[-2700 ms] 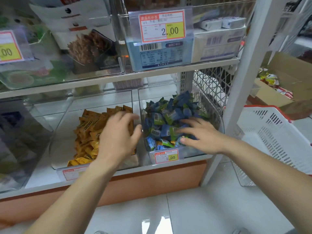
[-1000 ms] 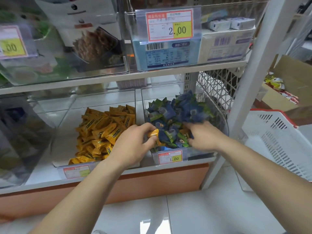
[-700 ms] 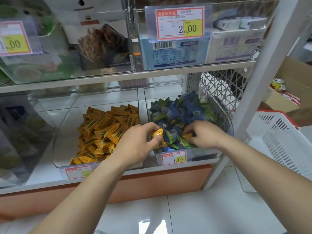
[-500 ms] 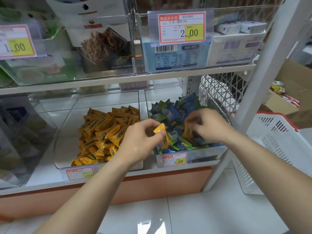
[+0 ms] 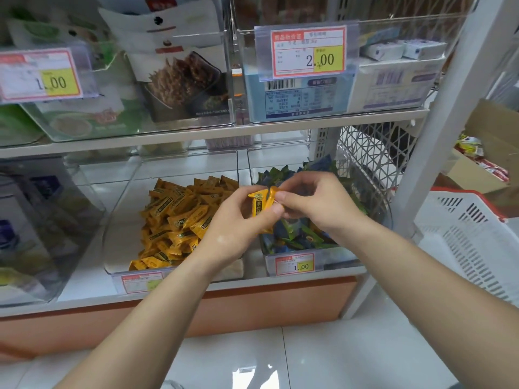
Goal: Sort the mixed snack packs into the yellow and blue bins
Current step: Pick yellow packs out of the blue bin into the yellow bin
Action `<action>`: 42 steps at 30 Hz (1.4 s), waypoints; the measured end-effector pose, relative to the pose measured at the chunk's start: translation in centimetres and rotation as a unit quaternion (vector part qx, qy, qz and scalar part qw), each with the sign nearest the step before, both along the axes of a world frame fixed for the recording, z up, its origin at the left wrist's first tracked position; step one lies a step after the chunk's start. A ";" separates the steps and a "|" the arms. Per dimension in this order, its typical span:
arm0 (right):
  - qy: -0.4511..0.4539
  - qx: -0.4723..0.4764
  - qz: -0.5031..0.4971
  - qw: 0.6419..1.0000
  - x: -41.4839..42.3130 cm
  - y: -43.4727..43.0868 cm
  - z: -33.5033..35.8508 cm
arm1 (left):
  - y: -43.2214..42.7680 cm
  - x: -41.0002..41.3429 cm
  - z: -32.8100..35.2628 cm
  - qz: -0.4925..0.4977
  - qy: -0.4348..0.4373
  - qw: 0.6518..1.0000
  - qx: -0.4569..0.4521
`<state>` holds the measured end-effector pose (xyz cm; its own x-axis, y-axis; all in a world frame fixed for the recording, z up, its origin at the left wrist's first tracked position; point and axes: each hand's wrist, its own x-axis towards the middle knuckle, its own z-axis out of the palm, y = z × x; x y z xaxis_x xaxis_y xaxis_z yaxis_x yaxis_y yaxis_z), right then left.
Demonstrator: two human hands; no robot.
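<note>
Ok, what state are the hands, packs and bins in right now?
left hand: grips a yellow pack, raised over the gap between the bins
right hand: pinches a second pack, also yellow, against the first
yellow bin: open top, holds a heap of yellow packs
blue bin: open top, holds blue and green packs
basket: right of the shelf, contents not visible
</note>
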<state>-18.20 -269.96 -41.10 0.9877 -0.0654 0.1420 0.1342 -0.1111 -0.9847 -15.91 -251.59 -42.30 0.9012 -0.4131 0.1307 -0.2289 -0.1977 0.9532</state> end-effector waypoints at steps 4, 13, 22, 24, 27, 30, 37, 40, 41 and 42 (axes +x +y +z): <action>0.018 0.060 0.034 0.997 0.9 0.4 -0.8 | 2.0 0.8 0.2 0.048 -0.085 0.989 0.111; 0.066 -0.527 0.186 0.826 2.9 -1.3 -5.6 | 5.8 2.8 -0.1 0.217 -0.217 0.832 0.462; 0.029 -0.671 0.011 0.740 4.1 -2.7 -5.0 | 1.2 1.2 -3.6 0.140 -0.190 0.911 0.338; 0.007 -0.688 -0.011 0.726 4.4 -2.3 -5.1 | 0.7 1.4 -4.3 0.152 -0.147 0.918 0.334; -0.010 -0.606 0.047 0.794 4.4 -1.4 -5.1 | 0.6 1.9 -4.9 0.136 -0.146 0.922 0.332; 0.034 -0.620 0.122 0.775 4.3 -1.0 -5.3 | 1.0 2.2 -4.9 0.128 -0.142 0.922 0.336; 0.098 -0.625 0.186 0.751 4.9 -1.3 -5.8 | 0.8 1.8 -4.8 0.126 -0.148 0.925 0.328; 0.103 -0.610 0.179 0.765 5.0 -1.0 -6.1 | 0.8 1.8 -4.8 0.125 -0.154 0.923 0.330; 0.105 -0.609 0.174 0.767 5.0 -0.9 -6.2 | 0.8 1.8 -4.8 0.125 -0.154 0.923 0.330; 0.109 -0.608 0.173 0.767 5.0 -0.8 -6.3 | 0.8 1.8 -4.8 0.125 -0.154 0.923 0.330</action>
